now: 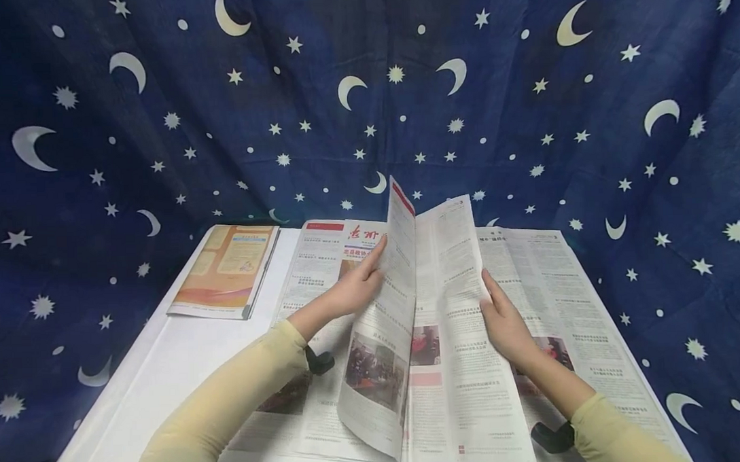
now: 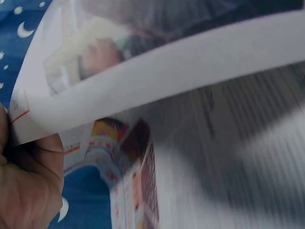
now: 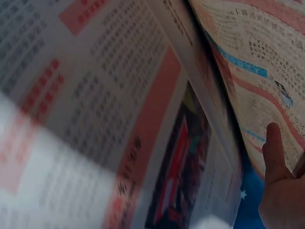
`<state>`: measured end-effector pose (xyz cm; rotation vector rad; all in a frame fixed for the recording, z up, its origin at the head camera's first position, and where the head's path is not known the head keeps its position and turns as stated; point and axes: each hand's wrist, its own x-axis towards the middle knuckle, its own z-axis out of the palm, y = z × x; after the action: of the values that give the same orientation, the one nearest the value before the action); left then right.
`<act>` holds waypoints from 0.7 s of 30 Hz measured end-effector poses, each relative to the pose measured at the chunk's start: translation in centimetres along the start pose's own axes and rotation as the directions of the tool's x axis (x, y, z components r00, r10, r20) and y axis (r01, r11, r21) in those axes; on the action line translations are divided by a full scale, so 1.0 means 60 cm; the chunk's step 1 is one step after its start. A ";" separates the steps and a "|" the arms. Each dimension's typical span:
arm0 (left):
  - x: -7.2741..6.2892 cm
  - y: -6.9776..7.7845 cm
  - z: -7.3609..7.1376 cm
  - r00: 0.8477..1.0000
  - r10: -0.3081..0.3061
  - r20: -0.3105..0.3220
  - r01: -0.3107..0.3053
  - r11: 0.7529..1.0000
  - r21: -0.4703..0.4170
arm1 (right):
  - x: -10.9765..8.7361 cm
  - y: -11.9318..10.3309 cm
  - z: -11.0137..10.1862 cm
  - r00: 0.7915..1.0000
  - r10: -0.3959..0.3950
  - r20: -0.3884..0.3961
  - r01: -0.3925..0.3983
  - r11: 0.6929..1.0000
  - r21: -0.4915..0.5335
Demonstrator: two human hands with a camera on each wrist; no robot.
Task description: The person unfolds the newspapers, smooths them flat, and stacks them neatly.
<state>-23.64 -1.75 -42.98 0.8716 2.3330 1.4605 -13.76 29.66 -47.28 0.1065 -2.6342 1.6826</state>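
An opened newspaper [image 1: 457, 371] is held raised at the middle of the worktop [image 1: 136, 382], between the left hand [image 1: 355, 289] and the right hand [image 1: 511, 328].
Much of the spread sheets [image 1: 562, 306] underneath is covered by the raised pages, small print is blurred in both wrist views, and both yellow sleeves [image 1: 228, 389] are cut off at the near edge. The left page's outer edge is pinched between the left thumb and fingers, with the forearm slanted far and to the right; the right hand is angled far and to the left against the right page's edge, but whether its grip is closed there cannot be told. At far left, an orange brochure [image 1: 221, 273] is seen lying flat.
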 end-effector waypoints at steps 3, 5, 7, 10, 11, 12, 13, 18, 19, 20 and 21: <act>-0.019 -0.002 -0.035 0.999 0.012 -0.029 -0.013 0.999 -0.041 | -0.002 -0.003 -0.016 1.000 -0.004 0.001 0.004 1.000 -0.010; -0.031 -0.002 -0.057 0.999 0.015 -0.047 -0.018 0.997 -0.073 | -0.002 -0.005 -0.028 1.000 -0.008 0.008 0.008 1.000 0.002; -0.042 -0.003 -0.079 0.998 0.022 -0.060 -0.029 0.993 -0.115 | -0.002 -0.009 -0.041 1.000 -0.015 0.009 0.015 1.000 0.004; -0.058 0.001 -0.108 0.997 0.012 -0.072 -0.024 0.986 -0.164 | -0.004 -0.015 -0.060 1.000 -0.021 0.000 0.021 1.000 -0.002; -0.062 0.000 -0.117 0.997 0.009 -0.074 -0.022 0.984 -0.176 | -0.005 -0.018 -0.066 1.000 -0.019 -0.005 0.019 1.000 -0.008; -0.067 0.000 -0.125 0.997 0.006 -0.077 -0.020 0.983 -0.182 | -0.006 -0.020 -0.072 1.000 -0.018 -0.009 0.018 1.000 -0.012; -0.072 0.000 -0.133 0.996 0.005 -0.087 -0.020 0.985 -0.173 | -0.007 -0.022 -0.078 1.000 -0.010 -0.011 0.010 1.000 -0.014; -0.095 0.001 -0.163 0.990 -0.001 -0.143 -0.020 0.990 -0.140 | -0.012 -0.025 -0.103 1.000 -0.009 -0.020 0.008 1.000 -0.010; -0.099 0.000 -0.169 0.987 -0.002 -0.159 -0.019 0.992 -0.129 | -0.013 -0.026 -0.107 1.000 -0.009 -0.021 0.009 1.000 -0.010; -0.103 0.001 -0.174 0.986 -0.006 -0.167 -0.016 0.991 -0.132 | -0.014 -0.027 -0.112 1.000 -0.014 -0.020 0.014 1.000 -0.007; -0.108 0.001 -0.179 0.984 -0.012 -0.176 -0.012 0.991 -0.135 | -0.014 -0.028 -0.116 1.000 -0.015 -0.019 0.015 1.000 -0.007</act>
<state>-23.94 -13.50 -38.55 0.7339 2.3202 1.7386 -12.99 35.33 -42.87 0.1093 -2.6183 1.6617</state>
